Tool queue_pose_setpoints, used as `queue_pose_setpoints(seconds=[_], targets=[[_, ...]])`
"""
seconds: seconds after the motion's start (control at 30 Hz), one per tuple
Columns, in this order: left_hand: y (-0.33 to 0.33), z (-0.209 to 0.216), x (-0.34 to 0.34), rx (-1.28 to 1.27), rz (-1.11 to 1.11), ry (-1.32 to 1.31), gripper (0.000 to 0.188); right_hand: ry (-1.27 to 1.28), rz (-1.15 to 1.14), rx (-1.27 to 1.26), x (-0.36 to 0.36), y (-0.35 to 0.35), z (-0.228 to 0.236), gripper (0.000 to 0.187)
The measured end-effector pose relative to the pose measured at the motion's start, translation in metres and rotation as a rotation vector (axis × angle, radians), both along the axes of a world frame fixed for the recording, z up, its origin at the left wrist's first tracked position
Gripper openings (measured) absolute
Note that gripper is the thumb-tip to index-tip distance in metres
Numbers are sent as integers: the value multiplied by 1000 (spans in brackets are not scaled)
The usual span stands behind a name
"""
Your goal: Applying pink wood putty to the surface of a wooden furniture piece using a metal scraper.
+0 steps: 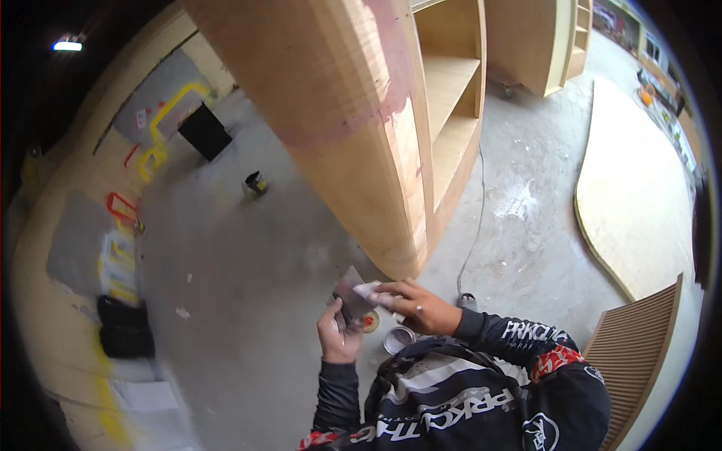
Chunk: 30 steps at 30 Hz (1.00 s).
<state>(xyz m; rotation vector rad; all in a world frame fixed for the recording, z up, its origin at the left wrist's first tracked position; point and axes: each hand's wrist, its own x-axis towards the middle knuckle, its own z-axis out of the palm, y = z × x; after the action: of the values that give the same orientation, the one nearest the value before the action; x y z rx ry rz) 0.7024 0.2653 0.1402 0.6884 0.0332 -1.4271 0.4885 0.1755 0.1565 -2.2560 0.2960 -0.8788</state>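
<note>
My left hand [340, 334] is closed on a thin grey flat plate [349, 281] that looks like a putty scraper, tilted in front of my chest. My right hand [423, 307] grips a slim whitish object [366, 290], its tip against or just over the plate; whether this is a tube or a smeared tool I cannot tell. Below the hands sit a round can lid [369, 322] with a red patch and an open can [398, 340] with a pale rim. Just ahead rises a tall plywood cabinet [361, 165] with a rounded corner and pinkish filler patches.
Shelves [448, 83] open on the cabinet's right side. A cable [481, 203] runs along the grey concrete floor. To the right lie a curved pale board [632, 188] and a slatted panel [635, 353]. On the left stand a small dark bucket [256, 183] and a black box [204, 133].
</note>
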Motion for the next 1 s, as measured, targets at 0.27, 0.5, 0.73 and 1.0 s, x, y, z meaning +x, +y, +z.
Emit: queue_pose_setpoints(seconds=[0.27, 0.5, 0.73, 1.0], targets=[[-16, 7, -35, -134, 248, -390, 33, -377, -482, 951, -5, -4, 3, 25], [-26, -2, -53, -137, 290, -1681, 27, -72, -344, 495, -29, -8, 25, 23], [-45, -17, -39, -39, 412, -980, 25, 118, -171, 888, -61, -2, 8, 27], [-26, -4, -124, -158, -267, 404, 21, -454, -103, 1677, -37, -49, -6, 39]])
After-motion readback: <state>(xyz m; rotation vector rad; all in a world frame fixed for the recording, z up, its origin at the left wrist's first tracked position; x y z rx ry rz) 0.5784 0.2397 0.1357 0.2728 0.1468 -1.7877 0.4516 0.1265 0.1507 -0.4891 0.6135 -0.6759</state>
